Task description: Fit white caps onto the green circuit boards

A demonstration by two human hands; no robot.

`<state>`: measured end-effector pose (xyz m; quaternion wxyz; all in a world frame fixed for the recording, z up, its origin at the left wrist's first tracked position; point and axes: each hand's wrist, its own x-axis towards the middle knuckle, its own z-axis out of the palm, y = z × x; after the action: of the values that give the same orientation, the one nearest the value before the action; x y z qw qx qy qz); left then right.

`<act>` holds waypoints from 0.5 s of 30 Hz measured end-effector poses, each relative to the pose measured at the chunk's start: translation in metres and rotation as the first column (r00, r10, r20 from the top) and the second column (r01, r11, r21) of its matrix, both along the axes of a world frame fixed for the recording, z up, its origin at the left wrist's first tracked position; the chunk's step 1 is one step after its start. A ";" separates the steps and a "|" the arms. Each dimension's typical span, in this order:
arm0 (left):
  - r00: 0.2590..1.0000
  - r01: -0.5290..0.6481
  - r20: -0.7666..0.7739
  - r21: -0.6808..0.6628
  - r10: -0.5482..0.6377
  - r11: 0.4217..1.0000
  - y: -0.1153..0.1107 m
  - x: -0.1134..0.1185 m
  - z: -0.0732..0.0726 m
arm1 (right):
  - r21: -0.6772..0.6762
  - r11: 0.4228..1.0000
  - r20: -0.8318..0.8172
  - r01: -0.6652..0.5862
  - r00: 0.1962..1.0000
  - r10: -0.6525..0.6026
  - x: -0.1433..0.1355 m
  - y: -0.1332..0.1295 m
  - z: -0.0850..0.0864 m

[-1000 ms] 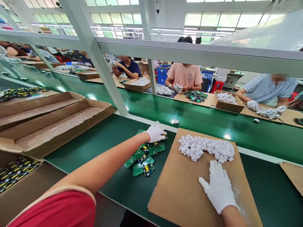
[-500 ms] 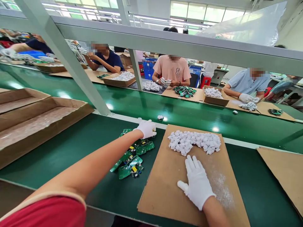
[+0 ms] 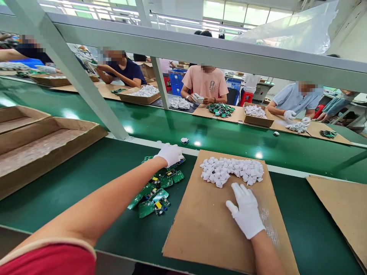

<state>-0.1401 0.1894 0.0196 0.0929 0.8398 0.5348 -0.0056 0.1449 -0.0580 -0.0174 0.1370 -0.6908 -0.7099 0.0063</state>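
Observation:
My left hand [image 3: 169, 154], in a white glove, reaches over the far end of a pile of green circuit boards [image 3: 151, 195]. Its fingers bend down at the boards, and what they hold, if anything, is hidden. On the brown cardboard sheet [image 3: 200, 225], my right hand [image 3: 247, 210], also gloved, lies palm down with the fingers spread and nothing in it. Just beyond its fingertips is a heap of small white wrapped pieces [image 3: 232, 170].
Cardboard trays [image 3: 51, 145] stand at the left. Another cardboard sheet [image 3: 341, 206] lies at the right. A green belt [image 3: 149, 126] carrying a few white pieces runs beyond a metal frame [image 3: 177, 42]. Several people sit across it.
My right hand has shifted slightly right and away from me over the cardboard. My left hand stays over the boards. The whole view has moved a little.

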 end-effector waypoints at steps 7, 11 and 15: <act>0.884 -0.282 0.391 0.006 0.257 0.959 -0.016 -0.004 0.020 | 0.147 0.974 -0.008 0.170 0.985 -0.170 0.019 0.002 -0.002; 0.703 -0.242 0.653 -0.153 0.282 0.958 -0.059 0.028 0.033 | 0.163 0.956 -0.007 0.242 0.970 -0.244 0.016 0.001 -0.002; 0.040 0.355 0.705 -0.672 0.708 0.650 -0.123 0.080 0.032 | 0.093 0.939 -0.416 0.331 0.870 -0.265 0.011 0.000 0.003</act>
<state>-0.0605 0.0669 0.0515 0.7488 0.3975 0.3807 0.3691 0.1555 -0.0581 -0.0145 0.3331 -0.7629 -0.5499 0.0677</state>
